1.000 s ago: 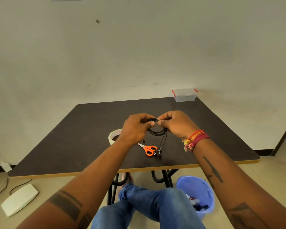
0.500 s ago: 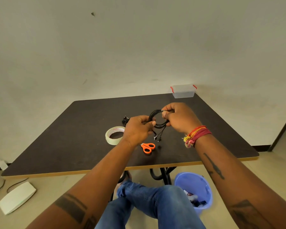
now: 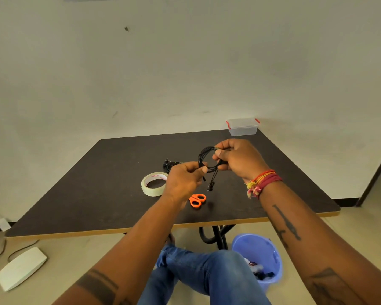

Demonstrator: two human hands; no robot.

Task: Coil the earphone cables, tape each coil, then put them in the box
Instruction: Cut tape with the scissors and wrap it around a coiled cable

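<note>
A dark desk (image 3: 97,183) is standing against a pale wall, and a clear box (image 3: 242,127) with red clips is sitting at its far right corner, well apart from the hands. A roll of tape (image 3: 153,183) is lying flat on the desk just left of the left hand (image 3: 183,182), and orange-handled scissors (image 3: 197,200) are lying just below that hand, their blades hidden behind the wrist. A second bundle of black cable (image 3: 171,165) is resting on the desk behind the left hand, partly blocked by the knuckles. Under the desk, a blue bucket (image 3: 260,258) is standing on the floor beside the person's jeans-clad knee, and a white flat device (image 3: 20,268) is lying on the floor at the far left. The earphone cable (image 3: 204,158) is being held as a coil in the air above the desk, between the two hands. The right hand (image 3: 240,158), wearing red and yellow threads at the wrist, is pinching the coil's upper right side with thumb and fingers closed on it. The left hand's grip is closing narrowly on the coil's lower left side, thumb against forefinger. Loose ends are dangling below the coil, ending in what are probably the earbuds, though they are too small to tell.
</note>
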